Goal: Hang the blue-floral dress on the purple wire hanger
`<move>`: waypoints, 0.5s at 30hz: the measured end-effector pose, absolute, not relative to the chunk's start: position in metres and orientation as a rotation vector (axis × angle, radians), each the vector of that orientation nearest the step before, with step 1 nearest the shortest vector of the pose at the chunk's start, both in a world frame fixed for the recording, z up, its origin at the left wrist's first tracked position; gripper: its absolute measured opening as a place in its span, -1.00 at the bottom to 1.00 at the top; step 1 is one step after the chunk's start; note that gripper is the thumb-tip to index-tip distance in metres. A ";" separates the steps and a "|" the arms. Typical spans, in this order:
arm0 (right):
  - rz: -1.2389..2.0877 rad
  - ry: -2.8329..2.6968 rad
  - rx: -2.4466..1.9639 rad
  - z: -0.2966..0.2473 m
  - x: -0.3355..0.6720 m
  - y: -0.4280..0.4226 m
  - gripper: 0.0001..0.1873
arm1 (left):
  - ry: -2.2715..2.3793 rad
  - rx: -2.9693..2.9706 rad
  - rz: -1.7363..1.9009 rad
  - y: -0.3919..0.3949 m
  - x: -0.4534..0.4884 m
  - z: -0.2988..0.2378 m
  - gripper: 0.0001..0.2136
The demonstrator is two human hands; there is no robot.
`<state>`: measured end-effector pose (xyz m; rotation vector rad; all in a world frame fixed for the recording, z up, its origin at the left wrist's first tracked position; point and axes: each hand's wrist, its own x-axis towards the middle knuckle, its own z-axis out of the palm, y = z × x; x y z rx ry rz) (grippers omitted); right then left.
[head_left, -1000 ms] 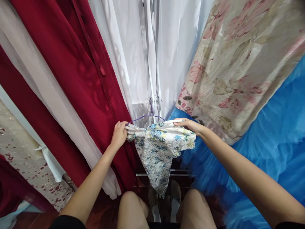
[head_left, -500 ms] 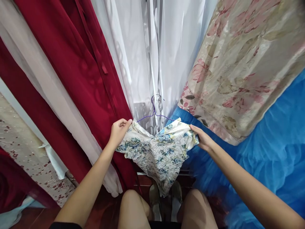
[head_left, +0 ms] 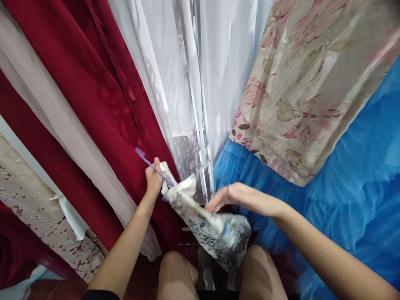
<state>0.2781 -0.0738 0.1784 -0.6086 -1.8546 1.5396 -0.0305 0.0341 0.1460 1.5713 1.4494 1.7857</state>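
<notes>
My left hand [head_left: 153, 180] is closed on the purple hanger [head_left: 144, 156], one end of which sticks out to the upper left past my fingers. From the hanger side hangs a white floral top [head_left: 203, 229] with blue-green print, tilted and drooping to the lower right over my lap; part of it is smeared by motion. My right hand [head_left: 239, 196] is just above the top's slanting edge, fingers stretched out and angled leftward. Whether its fingertips touch the fabric I cannot tell.
Long garments hang all around: a dark red one [head_left: 103, 100] at left, white ones [head_left: 218, 62] in the middle, a pink-flowered beige one [head_left: 296, 96] and a blue ruffled tulle one [head_left: 353, 187] at right. My knees [head_left: 175, 271] are below.
The top has gone from spread between both hands to hanging sideways. My left hand now grips the hanger, swung leftward; my right hand has let go of the sleeve and moved left.
</notes>
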 end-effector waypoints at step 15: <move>1.491 -0.996 -0.944 0.094 0.314 -0.093 -0.53 | 0.390 1.105 0.918 -0.033 0.088 0.161 -0.60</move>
